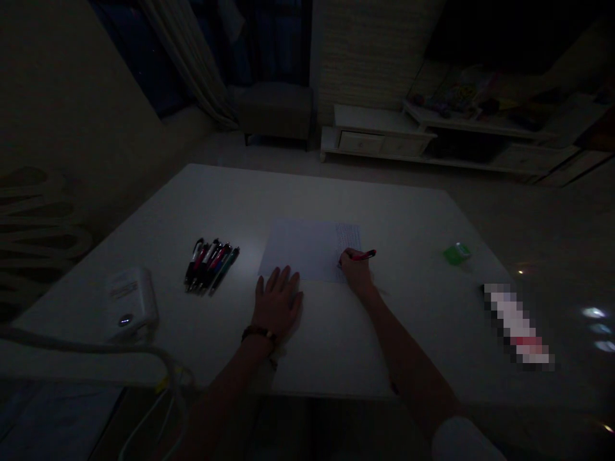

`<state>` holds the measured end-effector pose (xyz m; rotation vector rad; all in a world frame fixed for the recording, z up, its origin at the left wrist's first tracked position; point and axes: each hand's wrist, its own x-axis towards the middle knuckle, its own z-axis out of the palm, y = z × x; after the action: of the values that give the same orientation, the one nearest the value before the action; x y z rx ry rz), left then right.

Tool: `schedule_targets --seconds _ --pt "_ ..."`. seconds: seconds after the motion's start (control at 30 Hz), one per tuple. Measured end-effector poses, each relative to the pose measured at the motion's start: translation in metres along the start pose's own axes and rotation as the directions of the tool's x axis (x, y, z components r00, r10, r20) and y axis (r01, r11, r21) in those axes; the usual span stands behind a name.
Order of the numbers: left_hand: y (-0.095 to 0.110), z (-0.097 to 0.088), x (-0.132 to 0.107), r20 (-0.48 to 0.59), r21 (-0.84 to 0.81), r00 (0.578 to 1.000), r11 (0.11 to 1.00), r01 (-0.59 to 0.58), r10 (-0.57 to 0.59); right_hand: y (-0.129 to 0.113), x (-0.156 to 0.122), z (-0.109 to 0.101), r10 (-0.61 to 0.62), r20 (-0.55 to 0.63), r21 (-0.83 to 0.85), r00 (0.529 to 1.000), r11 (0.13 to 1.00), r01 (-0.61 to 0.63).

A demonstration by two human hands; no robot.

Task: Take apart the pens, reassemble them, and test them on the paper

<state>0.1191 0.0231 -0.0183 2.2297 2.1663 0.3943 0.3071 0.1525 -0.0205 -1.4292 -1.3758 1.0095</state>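
A pen [365, 255] is gripped in the fingers of the right hand [357, 274], its rear end jutting rightward above the knuckles. The paper [305, 246] lies flat on the table [384, 208], partly beneath the right hand and just ahead of the left hand [277, 306], whose fingertips reach its near edge. The left hand (bracelet [259, 331] at the wrist) is open, palm down; both forearms slant inward.

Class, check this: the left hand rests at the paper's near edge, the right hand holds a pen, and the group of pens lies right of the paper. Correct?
Not quite: the head view shows the group of pens lying left of the paper. The rest stands.
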Motion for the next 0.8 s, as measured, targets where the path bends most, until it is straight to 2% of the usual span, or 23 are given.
schedule_targets --seconds 0.13,0.3,0.4,0.53,0.7,0.8 --pt "0.001 -0.002 0.0 0.003 -0.001 1.0 1.0 0.005 -0.005 0.004 0.001 0.002 0.008 0.02 0.028 1.0 1.0 -0.008" --pt "-0.001 0.001 0.0 0.004 -0.003 1.0 1.0 0.003 -0.003 0.011 0.004 0.0 0.017 -0.013 0.054 1.0 0.998 -0.016" --pt "-0.002 0.004 0.0 0.001 -0.007 1.0 1.0 0.006 -0.006 0.012 0.007 -0.003 0.008 -0.025 0.113 1.0 0.994 -0.005" --pt "-0.002 0.003 0.0 -0.005 -0.012 1.0 1.0 0.005 -0.005 0.009 0.008 -0.007 0.053 -0.043 0.212 0.998 0.976 -0.043" --pt "-0.001 0.003 -0.001 -0.003 -0.01 1.0 1.0 0.003 -0.003 0.006 0.008 -0.008 -0.003 -0.123 0.192 0.992 0.981 0.027" --pt "-0.001 0.003 -0.001 -0.002 -0.002 1.0 1.0 0.0 0.0 0.003 0.008 -0.009 0.005 -0.143 0.175 0.99 0.984 0.02"
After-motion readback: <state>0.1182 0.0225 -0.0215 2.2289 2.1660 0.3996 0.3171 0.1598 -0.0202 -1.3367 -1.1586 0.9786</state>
